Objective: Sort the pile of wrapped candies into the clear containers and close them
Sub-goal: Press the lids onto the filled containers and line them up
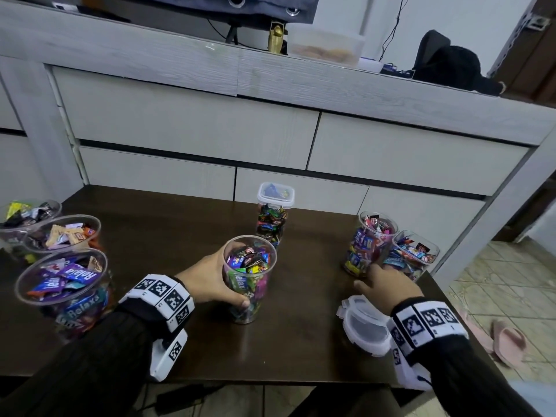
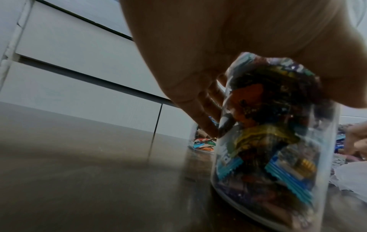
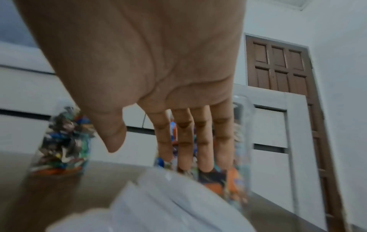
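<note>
Head view: a dark table (image 1: 301, 341) carries seven clear jars of wrapped candies; no loose pile shows on it.
Landmark: the middle jar (image 1: 249, 278), open and full close to its rim, standing near the front of the table.
Left hand (image 1: 210, 279): its grip is clamped round the middle jar, thumb on the near wall, fingers (image 2: 200, 113) wrapped round the far wall.
Right hand (image 1: 388, 285): fingers (image 3: 204, 141) straight and apart, holding nothing, stretched over the stack of white lids (image 1: 362, 325) to the right of the middle jar.
Closed jar (image 1: 274, 213): just behind the middle jar, the only one with its lid on.
Other open jars: two (image 1: 373, 242) to the right of the middle jar, fingertips of the right hand close to the nearer one; three (image 1: 61, 284) well to its left.
Stage, as I judge it: sorting looks done; closing has begun, with six jars still open.
Risk one: candy heaped at the rim of the middle jar could catch under a lid, so the clips fail to seat.
Risk two: the right hand could nudge the jars beside it, which stand near the table's right edge.
Risk three: stacked lids may lift together.
Look of the candies: small crinkled wrappers, purple, green, blue, red.
</note>
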Motion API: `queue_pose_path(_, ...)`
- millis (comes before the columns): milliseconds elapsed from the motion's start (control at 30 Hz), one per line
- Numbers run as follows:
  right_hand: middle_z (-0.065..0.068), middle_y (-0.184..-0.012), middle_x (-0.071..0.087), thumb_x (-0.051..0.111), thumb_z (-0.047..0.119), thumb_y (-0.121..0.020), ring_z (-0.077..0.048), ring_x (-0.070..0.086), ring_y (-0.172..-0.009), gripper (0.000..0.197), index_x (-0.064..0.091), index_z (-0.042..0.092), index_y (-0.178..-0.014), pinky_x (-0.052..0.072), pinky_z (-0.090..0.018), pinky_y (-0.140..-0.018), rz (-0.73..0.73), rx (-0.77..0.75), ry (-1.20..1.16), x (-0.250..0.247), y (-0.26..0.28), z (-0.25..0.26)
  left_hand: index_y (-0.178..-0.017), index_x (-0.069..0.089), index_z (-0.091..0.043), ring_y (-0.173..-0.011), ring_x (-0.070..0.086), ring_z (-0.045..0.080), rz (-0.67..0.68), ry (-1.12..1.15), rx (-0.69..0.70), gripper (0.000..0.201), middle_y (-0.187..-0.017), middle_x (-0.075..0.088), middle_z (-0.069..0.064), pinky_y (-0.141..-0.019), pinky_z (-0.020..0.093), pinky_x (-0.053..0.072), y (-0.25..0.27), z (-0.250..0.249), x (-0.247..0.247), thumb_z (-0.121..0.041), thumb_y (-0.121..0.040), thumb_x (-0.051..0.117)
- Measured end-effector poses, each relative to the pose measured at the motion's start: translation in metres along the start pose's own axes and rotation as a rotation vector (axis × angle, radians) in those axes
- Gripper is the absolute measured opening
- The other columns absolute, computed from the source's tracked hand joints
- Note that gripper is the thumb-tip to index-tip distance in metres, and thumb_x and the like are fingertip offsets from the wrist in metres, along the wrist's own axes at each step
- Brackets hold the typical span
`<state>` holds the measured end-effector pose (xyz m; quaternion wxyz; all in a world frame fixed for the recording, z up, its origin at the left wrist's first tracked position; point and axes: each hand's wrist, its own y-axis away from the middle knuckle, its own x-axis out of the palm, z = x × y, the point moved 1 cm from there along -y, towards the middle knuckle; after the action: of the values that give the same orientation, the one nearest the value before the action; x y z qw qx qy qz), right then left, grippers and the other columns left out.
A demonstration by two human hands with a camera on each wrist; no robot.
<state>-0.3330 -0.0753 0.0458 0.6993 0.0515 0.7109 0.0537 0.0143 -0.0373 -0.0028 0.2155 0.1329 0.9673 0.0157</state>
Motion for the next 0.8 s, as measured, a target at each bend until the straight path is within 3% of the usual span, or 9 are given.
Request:
queue_pose_path(133,-0.012,-0.121,0.057,0.036,0.052,-0.096,-0.027,0.057,-0.107,0.052,0.047,0.014,-0.128,0.047,-0.036,-0.089,0.075,0.129,-0.011,0.02,0.003,-0.016,-0.121,0.042,-0.047,-0.115,0.06,0.0,0.011,-0.007,-0.004,0.101,-0.118,0.065,-0.02,-0.105,0.037,0.048,0.002,-0.001,0.002,-0.035,-0.039,0.099)
queue_pose_path(233,-0.017,-0.133,0.046,0.031,0.051,-0.098,-0.033,0.051,-0.117,0.053,0.041,0.015,-0.136,0.044,-0.039,-0.096,0.074,0.152,-0.032,0.029,0.005,-0.014,-0.123,0.042,-0.046,-0.115,0.06,0.001,0.026,-0.009,-0.008,0.102,-0.118,0.065,-0.021,-0.105,0.037,0.048,0.004,-0.001,0.002,-0.035,-0.04,0.099)
queue_pose_path(367,-0.019,-0.138,0.04,0.036,0.044,-0.098,-0.035,0.046,-0.124,0.052,0.033,0.013,-0.139,0.04,-0.041,-0.101,0.102,0.171,-0.088,0.031,0.005,-0.007,-0.129,0.042,-0.039,-0.117,0.06,0.005,0.019,0.006,-0.015,0.105,-0.121,0.066,-0.014,-0.105,0.039,0.048,0.006,0.0,0.004,-0.034,-0.04,0.099)
queue_pose_path(533,-0.018,-0.14,0.032,0.041,0.042,-0.096,-0.04,0.037,-0.128,0.052,0.031,0.007,-0.134,0.037,-0.046,-0.103,0.068,0.171,-0.15,0.02,0.01,0.0,-0.135,0.04,-0.031,-0.114,0.06,0.0,-0.009,-0.015,-0.031,0.108,-0.121,0.065,-0.012,-0.105,0.033,0.047,0.007,-0.001,0.007,-0.031,-0.044,0.097)
queue_pose_path(667,-0.015,-0.131,0.039,0.041,0.044,-0.095,-0.037,0.042,-0.121,0.042,0.039,0.011,-0.121,0.04,-0.046,-0.099,0.002,0.058,-0.143,-0.008,0.021,0.019,-0.136,0.04,-0.028,-0.114,0.059,0.0,-0.007,-0.031,-0.037,0.105,-0.121,0.065,-0.012,-0.106,0.033,0.047,0.008,-0.003,0.007,-0.028,-0.048,0.096)
queue_pose_path(800,-0.008,-0.126,0.044,0.039,0.045,-0.094,-0.027,0.044,-0.112,0.039,0.042,0.017,-0.12,0.042,-0.043,-0.093,-0.202,-0.252,-0.211,-0.04,0.04,0.064,-0.139,0.038,-0.025,-0.118,0.058,0.004,-0.001,-0.03,-0.039,0.108,-0.124,0.063,-0.01,-0.108,0.037,0.045,0.008,-0.001,0.008,-0.029,-0.049,0.095)
